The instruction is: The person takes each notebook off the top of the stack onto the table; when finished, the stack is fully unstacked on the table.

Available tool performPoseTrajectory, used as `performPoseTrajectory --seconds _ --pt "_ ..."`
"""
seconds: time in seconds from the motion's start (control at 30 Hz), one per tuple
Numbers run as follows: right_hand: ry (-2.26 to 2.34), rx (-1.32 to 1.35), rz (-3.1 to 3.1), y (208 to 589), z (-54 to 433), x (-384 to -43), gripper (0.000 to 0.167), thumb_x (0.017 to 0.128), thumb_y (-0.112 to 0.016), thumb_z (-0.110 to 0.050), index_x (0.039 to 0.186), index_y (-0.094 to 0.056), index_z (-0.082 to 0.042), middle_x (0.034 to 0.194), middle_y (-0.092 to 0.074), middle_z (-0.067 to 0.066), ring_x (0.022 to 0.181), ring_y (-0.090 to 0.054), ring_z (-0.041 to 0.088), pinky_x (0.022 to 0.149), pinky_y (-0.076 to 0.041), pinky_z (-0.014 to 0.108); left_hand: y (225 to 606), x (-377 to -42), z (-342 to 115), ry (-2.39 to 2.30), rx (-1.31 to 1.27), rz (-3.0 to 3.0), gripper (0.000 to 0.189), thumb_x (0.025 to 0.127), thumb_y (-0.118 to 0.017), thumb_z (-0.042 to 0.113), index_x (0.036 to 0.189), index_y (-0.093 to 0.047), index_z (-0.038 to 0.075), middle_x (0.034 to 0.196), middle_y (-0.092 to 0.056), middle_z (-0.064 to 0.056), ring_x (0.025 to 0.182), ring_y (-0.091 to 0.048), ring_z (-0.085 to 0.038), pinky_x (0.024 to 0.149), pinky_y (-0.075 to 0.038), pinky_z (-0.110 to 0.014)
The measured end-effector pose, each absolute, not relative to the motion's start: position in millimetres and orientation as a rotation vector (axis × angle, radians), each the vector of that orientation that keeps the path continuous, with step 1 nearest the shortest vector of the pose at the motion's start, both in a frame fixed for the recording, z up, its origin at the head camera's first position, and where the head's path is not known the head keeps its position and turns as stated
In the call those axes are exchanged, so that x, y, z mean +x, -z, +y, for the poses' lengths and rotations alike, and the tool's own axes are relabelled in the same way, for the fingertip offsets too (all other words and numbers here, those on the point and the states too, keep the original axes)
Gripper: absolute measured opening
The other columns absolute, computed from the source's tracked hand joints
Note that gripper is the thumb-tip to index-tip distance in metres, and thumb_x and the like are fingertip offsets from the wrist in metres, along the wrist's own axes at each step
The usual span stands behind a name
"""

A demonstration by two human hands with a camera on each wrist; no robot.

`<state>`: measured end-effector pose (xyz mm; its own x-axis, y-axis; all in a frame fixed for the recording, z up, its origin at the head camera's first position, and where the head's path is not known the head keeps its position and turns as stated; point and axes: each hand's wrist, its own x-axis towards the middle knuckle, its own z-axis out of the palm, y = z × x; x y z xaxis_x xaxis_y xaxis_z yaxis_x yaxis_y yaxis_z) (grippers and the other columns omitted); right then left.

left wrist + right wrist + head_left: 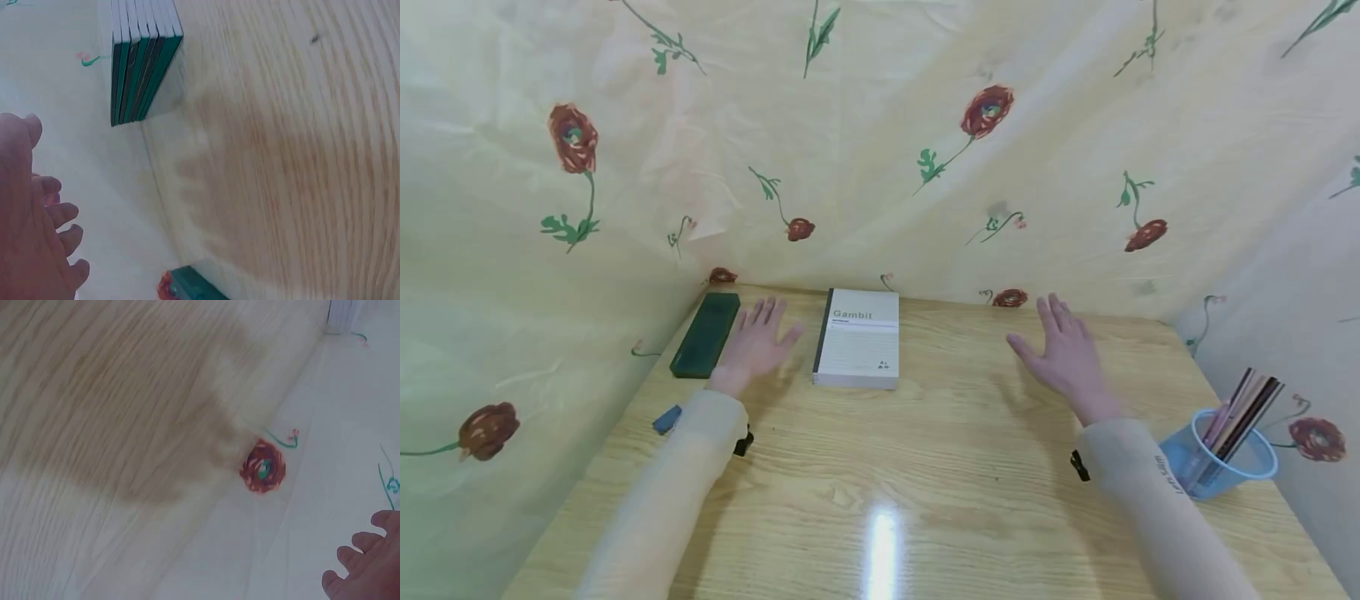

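My left hand [756, 346] hovers over the back left of the table with its fingers spread, holding nothing. It lies between a dark green oblong box [706, 335] and a stack of notebooks [857, 340] whose white top cover reads "Gambit". In the left wrist view the green spines of the notebook stack [144, 69] show at the top, and the left hand [37, 225] is at the left edge. Over the right side of the table, my right hand [1066, 354] is spread and holds nothing. The right wrist view shows that hand [369, 559] at the lower right.
A light blue cup [1217, 467] with several pens or sticks [1240, 417] stands at the right edge, beside the right forearm. A small blue object [667, 419] lies left of the left sleeve. Flowered cloth [880, 167] hangs behind the wooden table [925, 467] and along its sides.
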<state>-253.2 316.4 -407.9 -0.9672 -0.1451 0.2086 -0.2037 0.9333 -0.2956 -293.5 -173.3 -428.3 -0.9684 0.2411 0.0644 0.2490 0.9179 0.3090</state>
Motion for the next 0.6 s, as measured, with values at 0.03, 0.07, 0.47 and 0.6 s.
performPoseTrajectory --seconds 0.03,0.07,0.47,0.6 --pt "-0.474 0.267 -2.901 410 312 -254 0.092 0.099 -0.042 -0.062 0.159 -0.003 -0.005 0.163 -0.002 0.025 0.146 -0.007 0.049 0.116 -0.003 0.061 430 -293 -171 0.520 -0.394 -3.063 0.078 0.105 -0.026 0.058 0.159 -0.014 0.003 0.164 -0.008 -0.021 0.151 -0.001 -0.037 0.119 0.000 -0.054" --pt "-0.481 0.267 -2.897 412 307 -256 0.093 0.099 -0.043 -0.063 0.160 -0.004 -0.005 0.163 -0.004 0.025 0.145 -0.011 0.051 0.115 -0.006 0.063 432 -293 -169 0.537 -0.401 -3.067 0.077 0.105 -0.026 0.056 0.158 -0.015 0.002 0.164 -0.010 -0.021 0.150 -0.003 -0.038 0.119 -0.001 -0.055" --pt "-0.777 0.272 -2.909 439 231 -266 0.087 0.097 -0.052 -0.059 0.153 -0.029 0.003 0.151 -0.031 0.031 0.133 -0.036 0.050 0.106 -0.032 0.064 453 -290 -139 1.067 -0.232 -2.929 0.061 0.105 -0.043 0.047 0.146 -0.044 0.001 0.145 -0.049 -0.022 0.128 -0.049 -0.042 0.103 -0.039 -0.057" --pt "-0.949 0.304 -2.942 452 204 -269 0.076 0.098 -0.058 -0.048 0.150 -0.035 0.003 0.143 -0.042 0.026 0.121 -0.049 0.042 0.096 -0.045 0.057 461 -289 -130 1.157 -0.164 -2.880 0.057 0.103 -0.051 0.044 0.137 -0.053 -0.002 0.127 -0.062 -0.020 0.113 -0.061 -0.036 0.094 -0.048 -0.050"
